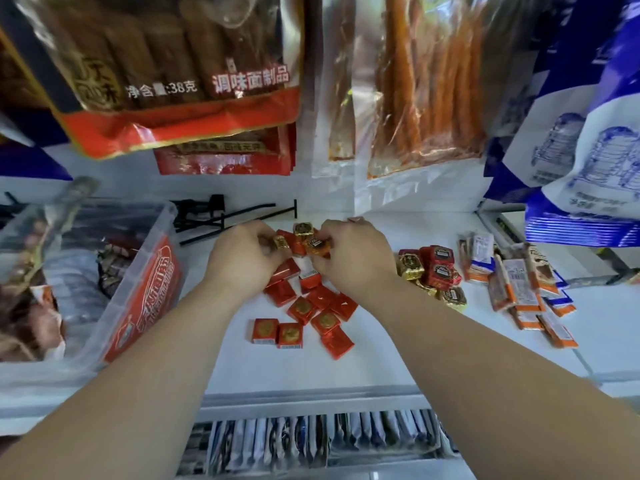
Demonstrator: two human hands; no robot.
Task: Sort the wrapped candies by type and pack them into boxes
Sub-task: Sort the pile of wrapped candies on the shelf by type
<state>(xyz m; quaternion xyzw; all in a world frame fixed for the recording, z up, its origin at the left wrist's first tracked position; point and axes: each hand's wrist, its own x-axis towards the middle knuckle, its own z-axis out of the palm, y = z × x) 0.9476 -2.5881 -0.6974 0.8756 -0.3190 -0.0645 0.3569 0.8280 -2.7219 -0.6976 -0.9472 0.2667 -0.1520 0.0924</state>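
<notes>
Above us hang a brown-and-red snack bag, a clear bag of orange strips and blue-and-white bags; black display hooks lie on our white shelf, upright packets lined below.

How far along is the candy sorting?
Partly done: red squares lie grouped in the middle, a gold and red heap sits to their right, orange-white bars farther right. The left hand pinches a gold candy, the right hand an orange candy, at the far end. Packing these groups remains.
</notes>
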